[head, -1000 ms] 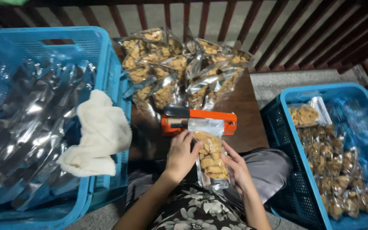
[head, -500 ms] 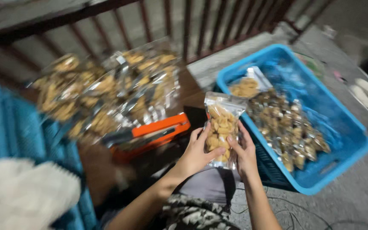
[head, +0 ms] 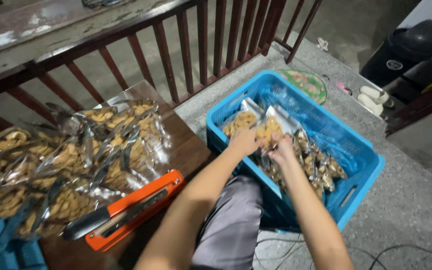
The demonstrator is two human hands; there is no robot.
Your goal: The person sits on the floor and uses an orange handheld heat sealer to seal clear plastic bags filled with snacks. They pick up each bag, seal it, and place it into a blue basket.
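Running across the top of the view, a dark wooden railing [head: 196,45] of upright bars stands behind everything, with grey concrete floor [head: 416,200] spreading to the right. Below the railing, a brown wooden table [head: 188,150] fills the left side. A heap of clear snack bags [head: 71,160] covers most of the table from its far edge to its left edge, each bag filled with pale brown pieces. At the table's near edge lies an orange bag sealer [head: 136,210] with a black handle, just beside the heap. A corner of a blue basket [head: 1,245] shows at the bottom left.

On the floor, just off the table's right edge, sits a blue plastic crate [head: 361,185] lined with blue film and partly filled with sealed bags [head: 321,167]. Both arms reach from the bottom of the view into this crate. The left hand [head: 243,141] and the right hand [head: 282,148] are both closed around one snack bag [head: 268,127], gripping it from either side over the crate's near-left part, where it touches the bags already lying there. Beyond the crate's far corner a round green fan [head: 306,82] lies on the floor, with pale slippers [head: 373,97] near it.
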